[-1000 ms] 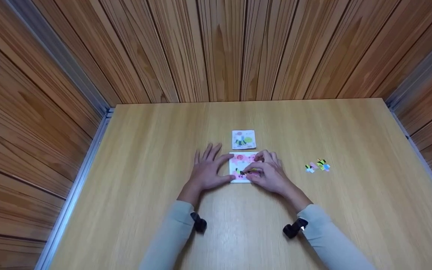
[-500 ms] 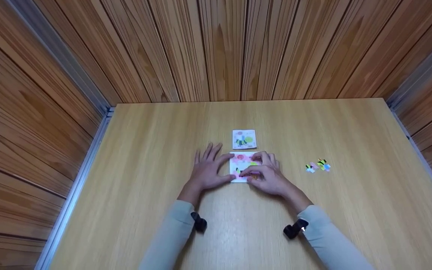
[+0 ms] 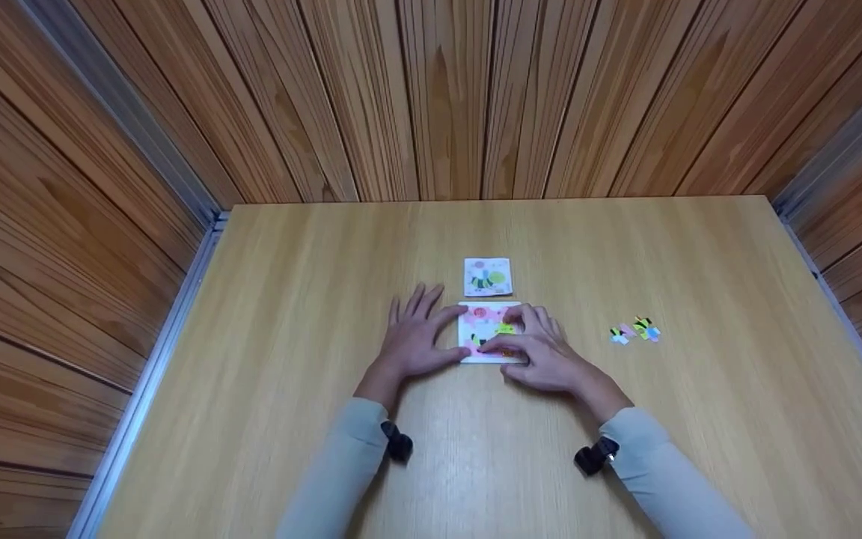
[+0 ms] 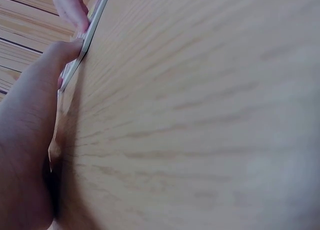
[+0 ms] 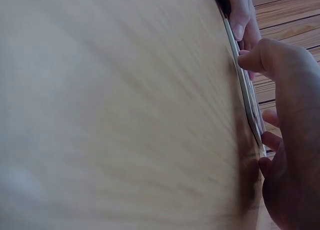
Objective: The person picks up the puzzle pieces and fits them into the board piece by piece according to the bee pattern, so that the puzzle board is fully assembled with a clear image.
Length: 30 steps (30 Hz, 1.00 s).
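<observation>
A small square puzzle board [image 3: 468,323] with a pink and white picture lies flat on the table. Yellow, black and green pieces show on it, partly covered by fingers. My left hand [image 3: 416,346] lies spread on the left, its thumb and index finger straight and touching the board's left corners. Over the right side of the board, my right hand [image 3: 543,355] presses its index fingertip near the middle of the picture. The right thumb [image 5: 252,60] is at the board's near edge in the right wrist view. I see nothing pinched between the right fingers.
Just beyond the board lies a square picture card [image 3: 488,277] with a striped bee on it. To the right, several loose bee-patterned pieces [image 3: 646,329] sit in a small group on the wooden table [image 3: 311,299]. Wood-panelled walls [image 3: 438,105] enclose the table.
My right thumb and index finger have come apart from their earlier pinch on a small dark piece; the thumb has drawn back to the right. My left hand stays in place.
</observation>
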Tool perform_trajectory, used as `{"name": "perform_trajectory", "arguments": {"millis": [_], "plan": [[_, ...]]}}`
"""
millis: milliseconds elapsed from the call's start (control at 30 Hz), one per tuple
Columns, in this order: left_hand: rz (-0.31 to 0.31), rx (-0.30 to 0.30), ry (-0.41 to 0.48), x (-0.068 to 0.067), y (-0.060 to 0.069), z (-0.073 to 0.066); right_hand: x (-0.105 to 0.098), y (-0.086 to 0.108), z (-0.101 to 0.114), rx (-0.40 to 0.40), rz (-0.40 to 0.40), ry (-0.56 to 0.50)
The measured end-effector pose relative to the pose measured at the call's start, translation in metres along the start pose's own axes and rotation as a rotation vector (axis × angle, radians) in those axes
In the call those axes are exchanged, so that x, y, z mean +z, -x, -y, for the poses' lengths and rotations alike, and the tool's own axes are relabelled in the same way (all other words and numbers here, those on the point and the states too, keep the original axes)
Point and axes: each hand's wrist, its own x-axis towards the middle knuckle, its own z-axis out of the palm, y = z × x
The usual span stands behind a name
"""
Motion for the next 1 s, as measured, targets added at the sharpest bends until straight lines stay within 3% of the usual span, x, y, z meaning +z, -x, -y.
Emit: {"name": "perform_trajectory", "arguments": {"millis": [200, 367, 667, 1000], "plan": [[0.003, -0.007, 0.002, -0.001, 0.001, 0.000, -0.001, 0.000, 0.000, -0.017, 0.029, 0.015], [0.004, -0.013, 0.004, 0.001, 0.001, 0.002, -0.003, 0.004, -0.002, -0.007, 0.029, -0.052], [0.002, -0.012, 0.008, 0.002, -0.002, 0.003, -0.021, 0.014, -0.012, 0.056, -0.074, -0.171], [0.002, -0.016, 0.007, 0.002, -0.001, 0.002, -0.045, 0.027, -0.033, 0.011, -0.198, -0.095]]}}
